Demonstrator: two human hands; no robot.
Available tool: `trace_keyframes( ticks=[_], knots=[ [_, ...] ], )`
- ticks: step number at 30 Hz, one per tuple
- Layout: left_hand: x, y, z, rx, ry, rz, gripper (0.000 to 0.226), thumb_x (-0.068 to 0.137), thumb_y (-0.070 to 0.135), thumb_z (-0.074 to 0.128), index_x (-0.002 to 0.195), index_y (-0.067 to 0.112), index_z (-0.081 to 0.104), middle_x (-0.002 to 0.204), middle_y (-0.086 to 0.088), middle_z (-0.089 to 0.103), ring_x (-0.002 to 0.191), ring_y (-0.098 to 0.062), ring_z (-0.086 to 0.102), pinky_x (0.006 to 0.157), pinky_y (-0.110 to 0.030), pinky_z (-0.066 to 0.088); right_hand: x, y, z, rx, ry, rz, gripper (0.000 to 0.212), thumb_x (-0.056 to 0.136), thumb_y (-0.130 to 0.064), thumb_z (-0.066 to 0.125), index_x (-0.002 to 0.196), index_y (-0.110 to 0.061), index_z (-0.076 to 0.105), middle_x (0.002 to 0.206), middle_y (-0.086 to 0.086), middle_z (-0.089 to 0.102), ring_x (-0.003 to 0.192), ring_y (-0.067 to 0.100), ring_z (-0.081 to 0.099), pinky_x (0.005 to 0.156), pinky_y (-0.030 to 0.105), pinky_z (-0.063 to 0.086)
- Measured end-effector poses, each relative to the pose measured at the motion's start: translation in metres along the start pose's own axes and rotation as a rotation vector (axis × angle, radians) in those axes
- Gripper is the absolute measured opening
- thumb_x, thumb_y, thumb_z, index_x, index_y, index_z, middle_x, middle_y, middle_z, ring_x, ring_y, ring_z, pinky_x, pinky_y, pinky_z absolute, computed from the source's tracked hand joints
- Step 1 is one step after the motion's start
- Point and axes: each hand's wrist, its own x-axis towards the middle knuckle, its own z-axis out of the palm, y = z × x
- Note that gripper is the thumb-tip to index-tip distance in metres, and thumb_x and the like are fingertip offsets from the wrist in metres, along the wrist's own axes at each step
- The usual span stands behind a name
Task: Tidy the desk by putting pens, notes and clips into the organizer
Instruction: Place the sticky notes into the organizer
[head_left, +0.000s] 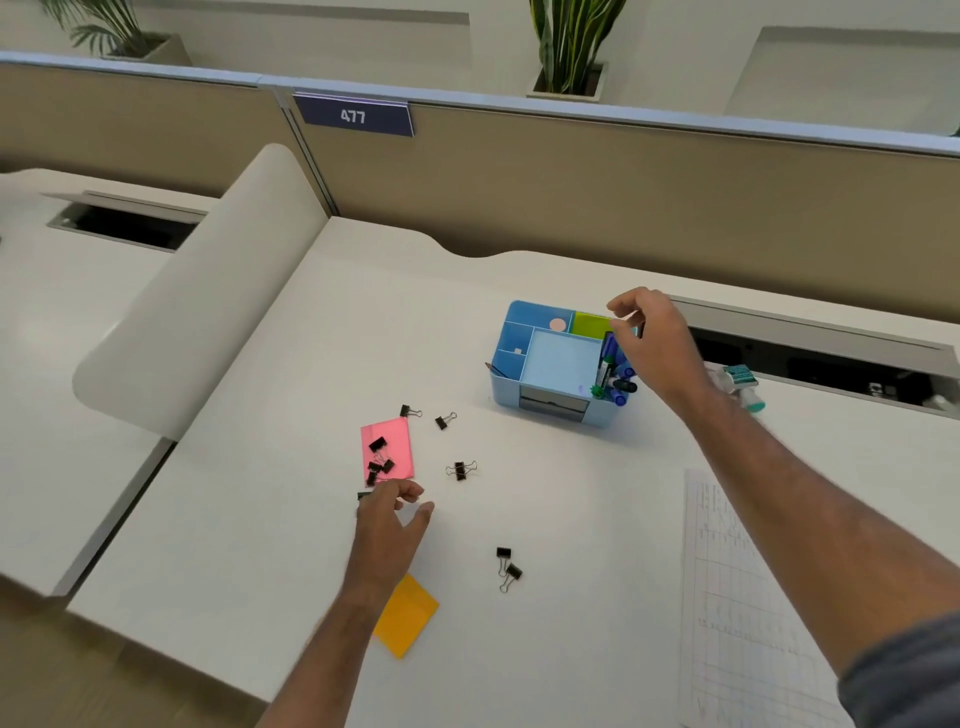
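I am looking down at a white desk (545, 519) with a blue organizer (550, 364) standing on it, and I place everything else by that organizer.

My right hand (654, 348) is above the organizer's right side, over the slot where several markers (613, 376) stand, blue and green, caps toward me. The thumb and fingers curl toward each other; I cannot tell whether they pinch anything or only hover. A lime-green note pad (589, 323) sits in the back compartment just left of this hand. The big middle compartment is pale blue.

My left hand (395, 519) is on the near-left side of the organizer, low over the desk, fingers loosely curled and thumb spread wide. A dark bit shows at its left edge, but I cannot tell if I grip it.

Just beyond that hand's fingertips lies a pink note (388, 449) with a cluster of black binder clips (379, 460) on top of it. More black clips lie loose on the desk: two (423, 415) between the pink note and the organizer, one (460, 470) right of the note, and a pair (508, 564) nearer to me, well in front of the organizer.

An orange note (408, 618) lies near the desk's front edge, partly under my left forearm. A printed sheet (737, 597) lies to the organizer's near right. A small teal-and-white object (740, 384), too blurred to name, lies just right of the organizer, beyond my right wrist.
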Motion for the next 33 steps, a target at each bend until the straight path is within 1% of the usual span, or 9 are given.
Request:
trace_keyframes(
  ticks=[4,7,9,12,16,21,24,29,33],
  knots=[
    [-0.014,-0.019,-0.015,0.113,-0.044,-0.013,0.024,0.09,0.03,0.076,0.106,0.038,0.059,0.106,0.022,0.058,0.109,-0.011,0.047,0.088,-0.03,0.044,-0.021,-0.008,0.001,0.001,0.003,-0.084,0.013,0.096,-0.006,0.066,0.106,-0.015,0.065,0.102,0.001,0.06,0.087,0.012,0.052,0.079,0.022,0.042],
    [-0.025,-0.033,-0.023,0.239,-0.069,0.003,0.03,0.089,0.036,0.076,0.113,0.032,0.059,0.105,0.021,0.057,0.11,-0.014,0.046,0.088,-0.029,0.039,-0.037,-0.013,0.002,-0.01,-0.003,-0.101,0.011,0.097,-0.009,0.068,0.105,-0.014,0.065,0.102,0.002,0.058,0.091,0.013,0.051,0.08,0.026,0.043],
    [-0.033,-0.042,-0.028,0.302,-0.078,-0.021,0.041,0.084,0.044,0.079,0.116,0.028,0.058,0.104,0.016,0.055,0.107,-0.014,0.046,0.086,-0.029,0.038,-0.048,-0.016,0.004,0.009,-0.013,-0.091,0.011,0.097,-0.009,0.068,0.106,-0.013,0.065,0.101,0.005,0.057,0.091,0.015,0.051,0.079,0.029,0.047],
    [-0.044,-0.051,-0.034,0.349,-0.102,-0.088,0.065,0.07,0.054,0.087,0.119,0.025,0.056,0.107,0.01,0.05,0.104,-0.017,0.05,0.086,-0.033,0.043,-0.066,-0.019,0.008,0.026,-0.028,-0.108,0.013,0.096,-0.006,0.068,0.109,-0.011,0.067,0.1,0.005,0.055,0.09,0.017,0.052,0.08,0.033,0.049],
    [-0.057,-0.056,-0.039,0.537,-0.202,-0.143,0.088,0.058,0.068,0.087,0.126,0.026,0.049,0.118,0.007,0.048,0.111,-0.021,0.053,0.086,-0.034,0.047,-0.09,-0.024,0.018,0.014,-0.09,-0.11,0.017,0.097,-0.008,0.069,0.114,-0.012,0.065,0.104,0.004,0.056,0.1,0.019,0.055,0.088,0.036,0.053],
    [-0.064,-0.053,-0.038,0.57,-0.204,-0.188,0.08,0.059,0.068,0.087,0.117,0.027,0.049,0.111,0.01,0.041,0.11,-0.019,0.052,0.085,-0.033,0.047,-0.12,-0.031,0.036,0.033,-0.171,-0.148,0.016,0.096,-0.008,0.07,0.111,-0.012,0.066,0.105,0.004,0.058,0.098,0.019,0.055,0.088,0.035,0.052],
    [-0.062,-0.047,-0.038,0.554,-0.207,-0.231,0.081,0.057,0.066,0.089,0.115,0.027,0.048,0.109,0.01,0.04,0.11,-0.018,0.05,0.085,-0.033,0.044,-0.14,-0.032,0.049,0.021,-0.232,-0.145,0.016,0.098,-0.013,0.068,0.114,-0.017,0.065,0.105,-0.001,0.057,0.095,0.015,0.053,0.085,0.03,0.049],
    [-0.059,-0.037,-0.036,0.584,-0.199,-0.26,0.078,0.056,0.063,0.09,0.103,0.028,0.039,0.098,0.011,0.049,0.094,-0.016,0.05,0.079,-0.034,0.036,-0.171,-0.027,0.07,0.055,-0.319,-0.109,0.016,0.098,-0.016,0.068,0.113,-0.023,0.066,0.104,-0.005,0.057,0.092,0.012,0.052,0.085,0.026,0.045],
    [-0.061,-0.031,-0.033,0.515,-0.222,-0.25,0.067,0.073,0.05,0.086,0.104,0.026,0.032,0.09,0.007,0.06,0.084,-0.02,0.059,0.082,-0.035,0.033,-0.195,-0.025,0.084,0.069,-0.446,-0.06,0.015,0.098,-0.02,0.067,0.111,-0.027,0.063,0.102,-0.011,0.055,0.093,0.007,0.052,0.084,0.023,0.045]
  ],
)
